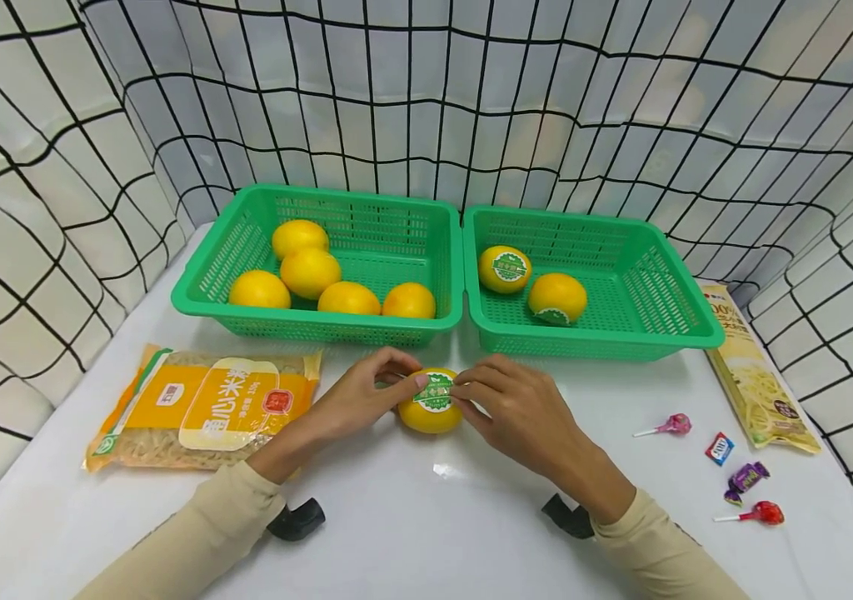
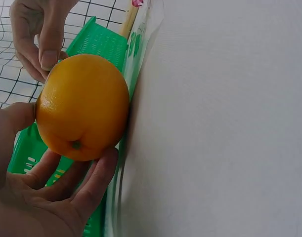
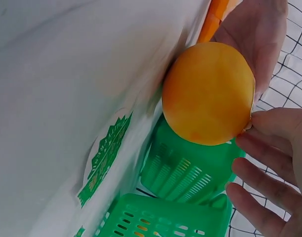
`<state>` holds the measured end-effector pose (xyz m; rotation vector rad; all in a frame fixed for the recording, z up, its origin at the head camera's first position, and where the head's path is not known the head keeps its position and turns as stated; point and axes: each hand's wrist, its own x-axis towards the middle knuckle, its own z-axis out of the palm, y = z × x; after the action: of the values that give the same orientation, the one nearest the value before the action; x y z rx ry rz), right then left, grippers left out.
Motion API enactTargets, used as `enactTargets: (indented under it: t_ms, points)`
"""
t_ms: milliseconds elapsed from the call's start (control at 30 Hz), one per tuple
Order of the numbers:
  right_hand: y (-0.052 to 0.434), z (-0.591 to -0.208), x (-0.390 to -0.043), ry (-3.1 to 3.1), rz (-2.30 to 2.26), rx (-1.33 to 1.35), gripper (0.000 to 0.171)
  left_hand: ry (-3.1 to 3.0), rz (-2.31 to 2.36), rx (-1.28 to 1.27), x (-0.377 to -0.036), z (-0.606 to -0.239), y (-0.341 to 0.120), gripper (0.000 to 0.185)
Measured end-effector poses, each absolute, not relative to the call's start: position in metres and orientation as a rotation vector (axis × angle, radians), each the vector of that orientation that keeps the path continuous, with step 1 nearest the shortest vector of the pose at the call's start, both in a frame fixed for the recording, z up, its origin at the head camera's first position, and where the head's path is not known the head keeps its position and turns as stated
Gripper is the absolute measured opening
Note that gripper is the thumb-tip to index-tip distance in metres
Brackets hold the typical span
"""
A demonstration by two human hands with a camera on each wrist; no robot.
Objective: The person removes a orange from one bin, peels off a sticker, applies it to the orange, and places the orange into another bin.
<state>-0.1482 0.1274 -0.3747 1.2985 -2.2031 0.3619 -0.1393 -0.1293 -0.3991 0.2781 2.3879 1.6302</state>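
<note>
Between both hands, close over the white table, is an orange [image 1: 430,419] with a green-and-white sticker [image 1: 436,392] on the side facing up. My left hand [image 1: 369,390] holds this orange, thumb on top near the sticker and fingers curled around its far left side; the left wrist view shows those fingers beneath the orange [image 2: 84,106]. At the sticker's right edge, my right hand [image 1: 512,408] pinches with thumb and index finger. Its other fingers are loosely bent beside the orange [image 3: 210,94] in the right wrist view, where the sticker's face is hidden.
Behind stand two green baskets: the left one [image 1: 321,327] with several oranges, the right one [image 1: 599,343] with two stickered oranges. A noodle bag [image 1: 209,404] lies left; another packet [image 1: 760,375], lollipops [image 1: 677,424] and wrapped candies [image 1: 747,477] lie right. Black netting [image 1: 411,100] encloses the table.
</note>
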Motion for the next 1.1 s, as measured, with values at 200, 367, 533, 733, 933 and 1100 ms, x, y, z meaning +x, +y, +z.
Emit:
enactTargets:
  t_ms: [200,367,533,733,933,1100]
  points:
    - [0.125,-0.376,-0.148,-2.198,0.324,1.304,0.016,2.346,1.591,0.368,-0.138,-0.395,-0.134,0.047]
    - [0.126,-0.379,-0.148,-2.166,0.370,1.332,0.021,2.309,1.576,0.445,-0.137,-0.393,-0.135,0.051]
    - [0.126,-0.381,-0.149,-2.149,0.361,1.347,0.022,2.275,1.612,0.470,-0.139,-0.394,-0.137,0.049]
    - [0.124,-0.380,-0.147,-2.147,0.259,1.325,0.025,2.239,1.629,0.498,-0.140,-0.395,-0.140,0.050]
    - [0.121,-0.384,-0.148,-2.212,0.219,1.383,0.048,2.230,1.632,0.532,-0.141,-0.397,-0.139,0.052]
    - [0.121,-0.386,-0.145,-2.273,0.155,1.371,0.053,2.241,1.629,0.534,-0.141,-0.397,-0.139,0.053]
